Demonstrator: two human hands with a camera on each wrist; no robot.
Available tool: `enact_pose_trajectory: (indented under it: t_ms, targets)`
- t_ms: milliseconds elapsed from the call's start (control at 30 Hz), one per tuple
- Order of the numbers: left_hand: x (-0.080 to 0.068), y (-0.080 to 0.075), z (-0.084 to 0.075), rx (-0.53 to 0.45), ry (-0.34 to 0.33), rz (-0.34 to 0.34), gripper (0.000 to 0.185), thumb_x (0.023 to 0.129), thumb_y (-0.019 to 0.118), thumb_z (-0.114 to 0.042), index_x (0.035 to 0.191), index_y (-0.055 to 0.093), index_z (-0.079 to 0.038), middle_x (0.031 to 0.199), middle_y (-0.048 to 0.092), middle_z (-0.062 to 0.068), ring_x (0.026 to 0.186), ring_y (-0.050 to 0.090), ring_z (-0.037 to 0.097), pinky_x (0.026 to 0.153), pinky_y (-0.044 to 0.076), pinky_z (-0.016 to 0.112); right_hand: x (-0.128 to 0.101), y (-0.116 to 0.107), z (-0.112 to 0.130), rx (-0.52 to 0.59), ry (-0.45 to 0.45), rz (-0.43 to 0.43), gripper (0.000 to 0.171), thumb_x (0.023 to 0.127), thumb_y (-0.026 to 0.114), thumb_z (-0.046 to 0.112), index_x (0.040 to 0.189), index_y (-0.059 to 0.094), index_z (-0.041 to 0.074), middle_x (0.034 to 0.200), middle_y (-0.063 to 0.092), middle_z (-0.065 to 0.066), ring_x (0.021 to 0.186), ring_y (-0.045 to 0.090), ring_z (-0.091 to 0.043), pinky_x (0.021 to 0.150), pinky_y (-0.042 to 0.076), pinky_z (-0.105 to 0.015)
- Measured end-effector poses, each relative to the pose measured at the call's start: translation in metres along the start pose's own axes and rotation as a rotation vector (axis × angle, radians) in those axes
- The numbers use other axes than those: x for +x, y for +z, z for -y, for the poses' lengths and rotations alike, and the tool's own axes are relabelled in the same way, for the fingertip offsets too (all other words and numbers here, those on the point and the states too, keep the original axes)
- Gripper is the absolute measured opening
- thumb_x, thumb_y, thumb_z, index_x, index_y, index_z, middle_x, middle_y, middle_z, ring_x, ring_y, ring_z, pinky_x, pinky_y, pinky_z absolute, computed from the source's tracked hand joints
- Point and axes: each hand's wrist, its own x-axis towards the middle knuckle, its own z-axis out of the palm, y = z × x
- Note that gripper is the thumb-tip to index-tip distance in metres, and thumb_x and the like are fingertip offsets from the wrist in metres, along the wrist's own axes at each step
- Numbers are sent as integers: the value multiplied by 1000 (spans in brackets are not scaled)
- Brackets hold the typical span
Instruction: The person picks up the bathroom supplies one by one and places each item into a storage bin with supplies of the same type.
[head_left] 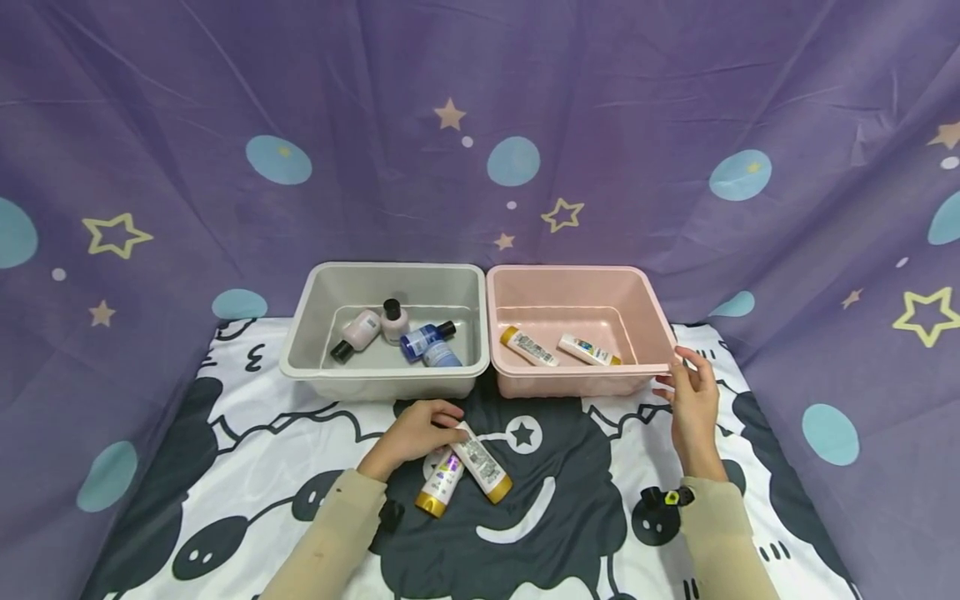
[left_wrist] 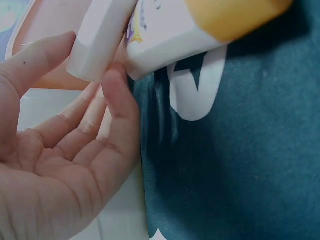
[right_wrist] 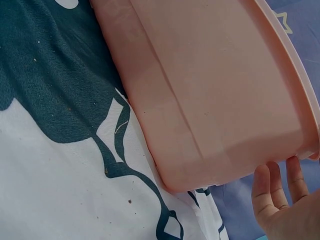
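Pinching the white end of a tube (head_left: 483,467), your left hand (head_left: 412,435) has thumb and finger narrowed on either side of it. That tube is over the middle of the cloth (head_left: 285,437), its gold cap toward the near edge. Just beside it, on its left, you have a second tube (head_left: 442,482), also cap toward the near edge.

Your right hand (head_left: 693,404) is at the near right corner of the pink bin (head_left: 573,383), its fingers fairly straight and touching the side just under the rim.

Inside that bin lie two more tubes, one near the left wall (head_left: 531,347) and one by the near edge (head_left: 587,350). To its left, at the cloth's far edge, stands the gray bin (head_left: 382,387). It holds two pale pink bottles (head_left: 363,329) with black caps, a blue bottle (head_left: 420,342), and a light blue bottle (head_left: 442,355) by the near right corner. Beyond both bins hangs a purple curtain (head_left: 375,192).
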Motion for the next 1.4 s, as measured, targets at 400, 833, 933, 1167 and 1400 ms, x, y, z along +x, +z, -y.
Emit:
enact_pose_trajectory:
  t_ms: [400,833,933,1167,1400]
  targets:
    - [-7,-3,-3,-188,-57,73,41,85,79,-7,119,65,10,96,67,12,77,67,20,68,59,39,-1,-1,-1,2,0,3,31,100,64,20,130,61,13,112,60,-16,85,65,-22,63,56,-28]
    - [-9,1,-20,-352,-18,62,40,83,81,-6,119,66,8,99,68,15,78,70,25,74,58,51,-1,-1,0,-9,14,4,32,101,64,23,131,60,15,114,59,-14,87,64,-23,64,56,-28]
    - [-10,0,-30,-395,-7,62,39,84,81,-7,119,67,4,103,67,16,80,70,28,77,57,53,0,-1,-1,-2,17,3,32,100,65,24,131,60,16,114,59,-13,86,64,-22,64,56,-28]
    - [-11,-3,-62,-446,99,66,40,86,79,-9,121,66,5,103,65,16,83,69,25,76,59,46,1,-1,-1,-5,9,4,31,100,64,23,131,61,15,112,60,-12,85,64,-22,64,56,-28]
    - [2,-10,-100,-541,206,36,37,86,76,1,120,64,10,103,63,17,86,68,24,76,59,43,-1,0,1,-11,7,7,31,101,63,22,131,60,15,113,59,-13,87,64,-24,64,56,-28]
